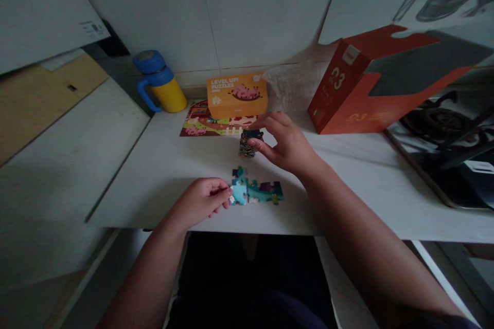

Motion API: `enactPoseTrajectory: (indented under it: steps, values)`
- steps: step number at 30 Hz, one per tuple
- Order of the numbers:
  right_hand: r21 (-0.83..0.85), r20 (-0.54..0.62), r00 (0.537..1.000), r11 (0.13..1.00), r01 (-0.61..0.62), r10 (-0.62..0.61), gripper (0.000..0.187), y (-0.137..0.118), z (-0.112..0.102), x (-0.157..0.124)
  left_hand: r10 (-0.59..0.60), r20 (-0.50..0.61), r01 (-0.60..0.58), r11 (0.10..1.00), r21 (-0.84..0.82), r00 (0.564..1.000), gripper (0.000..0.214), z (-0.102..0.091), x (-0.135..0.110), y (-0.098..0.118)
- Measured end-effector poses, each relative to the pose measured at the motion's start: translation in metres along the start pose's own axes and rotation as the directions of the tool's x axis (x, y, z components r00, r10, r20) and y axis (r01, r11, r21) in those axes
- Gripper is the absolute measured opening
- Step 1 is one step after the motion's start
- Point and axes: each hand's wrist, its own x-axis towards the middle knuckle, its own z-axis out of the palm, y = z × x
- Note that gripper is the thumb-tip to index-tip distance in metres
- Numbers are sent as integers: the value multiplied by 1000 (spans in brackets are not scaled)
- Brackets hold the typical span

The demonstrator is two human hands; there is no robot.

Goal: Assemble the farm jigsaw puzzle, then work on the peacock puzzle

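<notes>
A small cluster of joined teal puzzle pieces (258, 192) lies on the white table (363, 175) near its front edge. My left hand (203, 200) rests at the cluster's left end, fingers curled and pinching its edge. Farther back, my right hand (285, 141) reaches over a small stack of loose puzzle pieces (247, 148), thumb and fingers closed on a dark piece (252, 135) at the top of it.
An orange puzzle box (236, 94) stands on a picture sheet (200, 126) by the wall. A blue and yellow mug (160, 82) is at the back left, a large red carton (358, 87) at the right, a gas hob (451, 149) beyond.
</notes>
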Motion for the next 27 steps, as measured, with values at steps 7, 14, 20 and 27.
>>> enactPoseTrajectory:
  steps: [7,14,20,27]
  values:
    - [13,6,1000,1000,20,-20,32,6,4,-1,-14,-104,17,1000,20,994,34,10,3,1]
    - [5,24,1000,1000,20,-20,29,9,7,-1,-31,-166,42,997,65,986,38,15,8,0]
    - [7,44,999,1000,6,-6,28,7,8,-1,70,-228,-34,987,159,971,36,18,9,-1]
    - [-3,59,998,1000,1,-1,26,7,8,-1,185,-275,-135,972,192,943,30,21,4,-5]
